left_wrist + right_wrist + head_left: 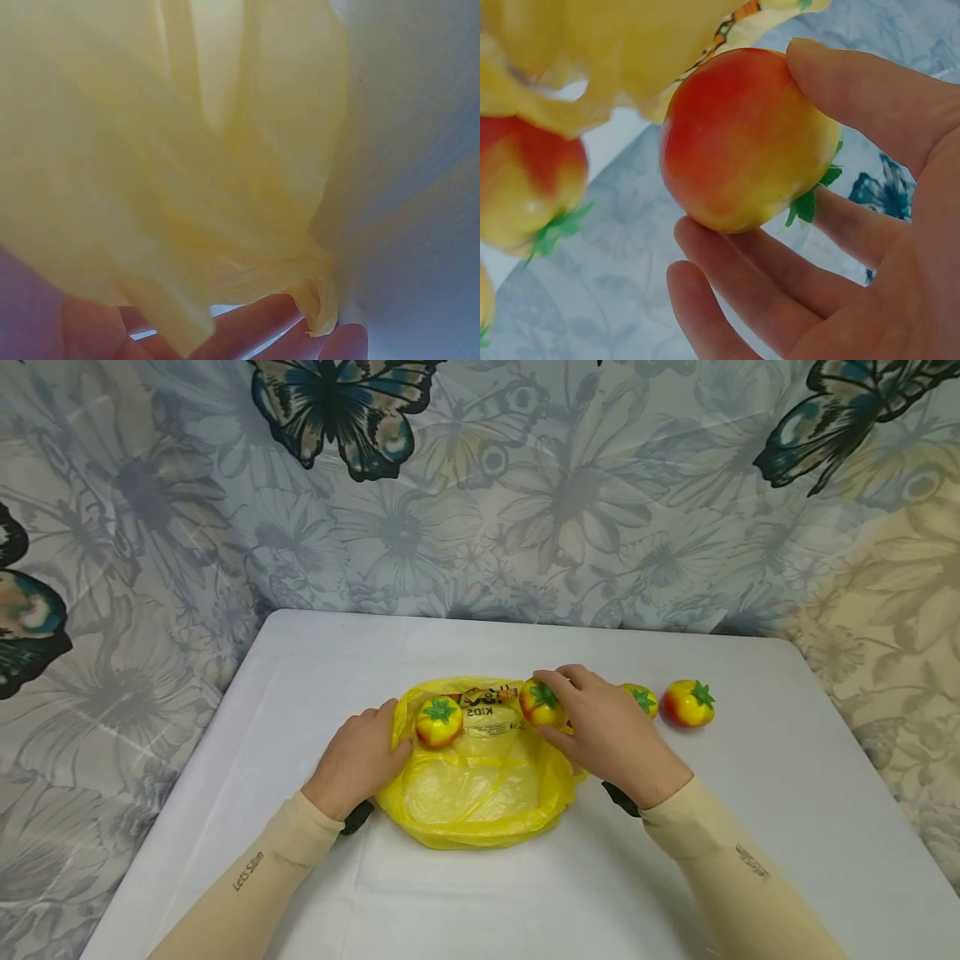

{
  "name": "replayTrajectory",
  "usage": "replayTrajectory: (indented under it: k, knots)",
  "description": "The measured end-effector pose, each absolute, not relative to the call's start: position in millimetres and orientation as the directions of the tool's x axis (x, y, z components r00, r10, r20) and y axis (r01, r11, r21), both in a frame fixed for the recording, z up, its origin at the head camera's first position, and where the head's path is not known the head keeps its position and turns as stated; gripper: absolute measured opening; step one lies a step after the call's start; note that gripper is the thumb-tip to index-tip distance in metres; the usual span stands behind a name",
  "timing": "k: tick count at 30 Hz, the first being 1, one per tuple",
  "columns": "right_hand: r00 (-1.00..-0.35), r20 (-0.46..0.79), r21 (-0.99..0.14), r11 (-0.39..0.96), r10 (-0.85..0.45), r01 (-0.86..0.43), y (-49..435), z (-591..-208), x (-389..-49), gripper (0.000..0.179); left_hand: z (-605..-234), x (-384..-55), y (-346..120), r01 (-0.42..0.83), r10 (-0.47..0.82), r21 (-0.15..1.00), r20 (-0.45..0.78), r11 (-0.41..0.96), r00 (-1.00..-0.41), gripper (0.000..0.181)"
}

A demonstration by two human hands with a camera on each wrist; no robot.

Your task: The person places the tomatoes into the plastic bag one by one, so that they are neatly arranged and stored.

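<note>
A yellow plastic bag [472, 789] with dark print lies mouth open on the table. My left hand [358, 752] grips its left rim, and the left wrist view shows fingers [247, 330] behind the crumpled film. Inside the bag sits one red-and-yellow toy tomato [438, 722] with green leaves. Above the bag's right rim, my right hand [611, 735] holds a second toy tomato [742, 142] between thumb and fingers. To the right of that hand are two more, a partly hidden toy tomato [641, 700] and a fully visible toy tomato [688, 702].
A white cloth covers the table [337, 652]. Behind it and at the sides hangs a floral fabric backdrop [525, 527] with large butterflies. In the right wrist view, another toy tomato [529, 184] is close to the bag's edge.
</note>
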State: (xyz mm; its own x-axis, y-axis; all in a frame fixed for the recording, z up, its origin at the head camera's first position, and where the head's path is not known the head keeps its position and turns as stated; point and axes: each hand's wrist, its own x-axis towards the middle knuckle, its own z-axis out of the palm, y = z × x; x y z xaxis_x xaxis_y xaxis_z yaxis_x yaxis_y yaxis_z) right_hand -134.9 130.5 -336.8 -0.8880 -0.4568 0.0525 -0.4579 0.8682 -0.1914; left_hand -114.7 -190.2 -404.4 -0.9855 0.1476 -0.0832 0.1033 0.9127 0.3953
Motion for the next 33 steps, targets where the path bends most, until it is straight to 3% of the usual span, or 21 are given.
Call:
replayTrajectory:
  k: [33]
  knots:
    - [-0.829,-0.075,-0.194,0.823,-0.555,-0.533,73,-372,-159,0.071,-407,-115,-192,0.107,0.141,0.393,-0.057,0.913,-0.988,0.065]
